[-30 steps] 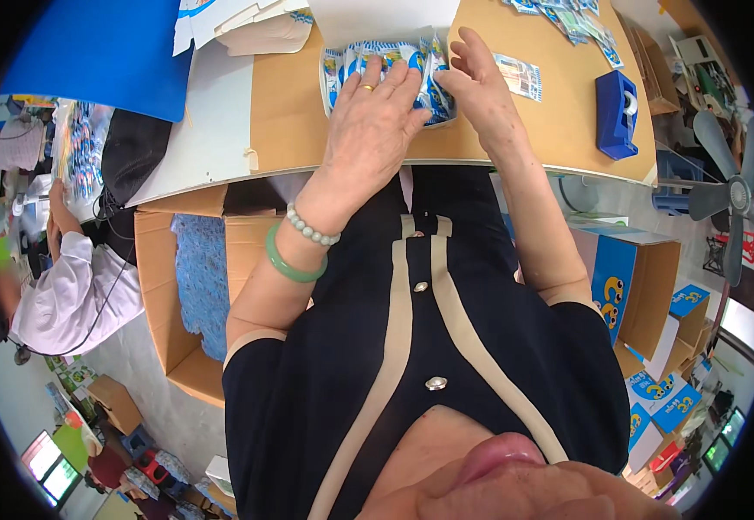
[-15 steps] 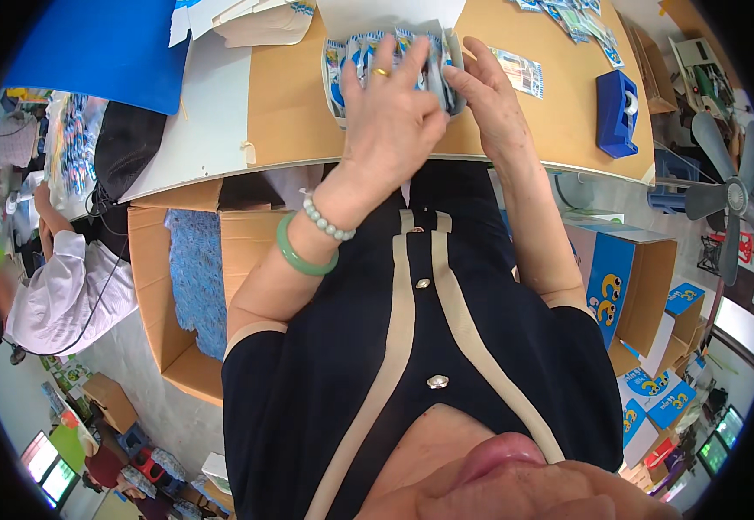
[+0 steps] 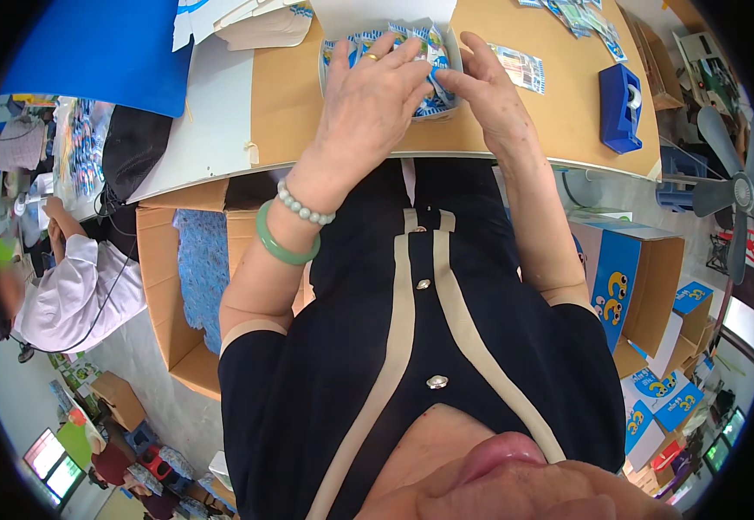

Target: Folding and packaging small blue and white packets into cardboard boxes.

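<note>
Ref. work area: the open white box (image 3: pixel 377 12) sits on the tan-topped tbl. (image 3: pixel 290 113) directly ahead of you, flap raised at its far side. Blue-and-white sachets (image 3: pixel 431 42) stand packed in the box, partly covered by your hands. Your L hand (image 3: pixel 368 97) is palm down over the box, fingers extended & loosely spread across the sachet tops, thumb toward the R; its underside is hidden, so you cannot tell whether the fingertips press on a sachet, but no grip shows. Your R hand (image 3: pixel 496 102) is at the box's R side, about half spread, thumb well apart from the fingers & pointing in over the rim; nothing is seen clasped, and firm contact w/ the wall cannot be confirmed. L wrist: bead bracelet (image 3: pixel 303 206) plus green bangle (image 3: pixel 283 249). Just R of your R hand, one loose sachet (image 3: pixel 520 69) lies flat; farther R, the blue tape dispenser (image 3: pixel 618 113) is near the tbl. edge, w/ a sachet pile (image 3: pixel 578 17) at the far R. Far L of the box: white card blanks (image 3: pixel 264 33), then a blue panel (image 3: pixel 100 56). Below tbl. level, L: brown carton (image 3: pixel 162 295) w/ blue speckled material (image 3: pixel 201 273); R: blue-printed carton (image 3: pixel 612 269). A co-worker in a white shirt (image 3: pixel 91 286) is at far L.
</note>
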Demonstrator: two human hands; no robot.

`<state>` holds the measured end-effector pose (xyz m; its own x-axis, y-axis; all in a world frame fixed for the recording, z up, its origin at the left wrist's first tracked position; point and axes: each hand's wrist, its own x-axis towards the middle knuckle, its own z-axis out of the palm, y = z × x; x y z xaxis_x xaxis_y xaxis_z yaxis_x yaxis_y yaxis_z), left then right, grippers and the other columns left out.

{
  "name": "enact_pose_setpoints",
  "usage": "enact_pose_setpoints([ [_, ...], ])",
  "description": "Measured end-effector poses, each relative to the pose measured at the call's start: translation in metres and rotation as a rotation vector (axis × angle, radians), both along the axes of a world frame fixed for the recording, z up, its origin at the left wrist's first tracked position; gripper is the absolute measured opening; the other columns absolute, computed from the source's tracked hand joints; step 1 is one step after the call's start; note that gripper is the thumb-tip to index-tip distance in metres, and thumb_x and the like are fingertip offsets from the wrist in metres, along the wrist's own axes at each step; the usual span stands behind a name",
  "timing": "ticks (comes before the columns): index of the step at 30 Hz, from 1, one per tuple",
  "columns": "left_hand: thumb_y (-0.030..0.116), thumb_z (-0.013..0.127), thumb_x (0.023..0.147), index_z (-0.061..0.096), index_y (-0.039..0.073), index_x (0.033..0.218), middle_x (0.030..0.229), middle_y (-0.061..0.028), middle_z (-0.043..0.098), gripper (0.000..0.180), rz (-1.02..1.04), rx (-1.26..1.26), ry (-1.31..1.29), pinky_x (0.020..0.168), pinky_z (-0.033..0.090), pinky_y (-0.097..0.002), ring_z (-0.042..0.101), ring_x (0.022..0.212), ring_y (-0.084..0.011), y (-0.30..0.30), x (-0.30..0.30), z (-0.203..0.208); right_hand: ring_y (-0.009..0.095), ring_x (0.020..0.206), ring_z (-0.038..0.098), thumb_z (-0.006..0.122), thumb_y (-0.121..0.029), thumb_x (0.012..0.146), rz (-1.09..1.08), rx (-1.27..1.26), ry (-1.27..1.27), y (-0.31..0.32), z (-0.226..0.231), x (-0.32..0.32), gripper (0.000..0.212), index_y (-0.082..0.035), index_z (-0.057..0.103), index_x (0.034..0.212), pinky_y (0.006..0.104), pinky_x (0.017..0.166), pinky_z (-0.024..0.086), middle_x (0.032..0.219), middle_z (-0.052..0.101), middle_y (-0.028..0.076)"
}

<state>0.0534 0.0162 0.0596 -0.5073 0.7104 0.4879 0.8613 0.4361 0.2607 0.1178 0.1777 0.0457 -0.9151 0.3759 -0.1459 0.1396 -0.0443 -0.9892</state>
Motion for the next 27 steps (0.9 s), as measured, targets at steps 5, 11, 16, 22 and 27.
enact_pose_setpoints([
  [5, 0.026, 0.065, 0.09, 0.069, 0.01, 0.108, 0.126, -0.0077, 0.064, 0.024, 0.02, -0.132, 0.043, 0.106, 0.033, -0.0565, 0.056, 0.123, -0.0307, 0.008, -0.009, 0.005, 0.026, 0.125, 0.048, 0.068, -0.018, 0.089, -0.081, 0.008, 0.055, 0.008, -0.009, -0.003, 0.077, 0.003, 0.025, 0.15, 0.0352, 0.108, 0.034, 0.137, 0.052, 0.02],
  [11, 0.023, 0.063, 0.091, 0.066, 0.008, 0.104, 0.119, -0.0039, 0.064, 0.02, 0.012, -0.051, 0.036, 0.101, 0.035, -0.0568, 0.058, 0.115, -0.0297, -0.003, -0.005, -0.004, 0.023, 0.122, 0.051, 0.068, -0.017, 0.088, -0.07, 0.096, 0.087, 0.011, -0.015, -0.009, 0.076, 0.001, 0.027, 0.15, 0.0345, 0.103, 0.04, 0.134, 0.053, 0.019],
  [16, 0.019, 0.062, 0.09, 0.065, 0.007, 0.107, 0.12, -0.006, 0.064, 0.021, 0.004, -0.141, 0.07, 0.103, 0.035, -0.0573, 0.058, 0.117, -0.0303, -0.006, -0.002, -0.002, 0.02, 0.116, 0.054, 0.068, -0.014, 0.086, 0.023, 0.266, -0.039, 0.0, -0.016, -0.02, 0.075, -0.002, 0.03, 0.15, 0.0326, 0.097, 0.045, 0.13, 0.055, 0.017],
  [22, 0.014, 0.059, 0.092, 0.064, 0.006, 0.109, 0.125, -0.0109, 0.061, 0.02, -0.035, 0.062, 0.105, 0.105, 0.035, -0.0558, 0.053, 0.124, -0.0323, 0.004, -0.003, -0.006, 0.018, 0.113, 0.056, 0.062, -0.015, 0.09, 0.038, 0.258, -0.064, 0.001, -0.028, -0.017, 0.066, -0.004, 0.033, 0.148, 0.0304, 0.094, 0.046, 0.126, 0.058, 0.013],
  [27, 0.014, 0.055, 0.096, 0.062, 0.005, 0.116, 0.133, -0.0116, 0.058, 0.023, -0.067, -0.012, 0.012, 0.107, 0.035, -0.0521, 0.048, 0.13, -0.0346, 0.005, -0.009, -0.017, 0.018, 0.118, 0.054, 0.059, -0.024, 0.095, 0.218, -0.267, 0.091, 0.021, -0.009, 0.004, 0.061, -0.003, 0.036, 0.147, 0.0317, 0.1, 0.043, 0.129, 0.057, 0.011],
])
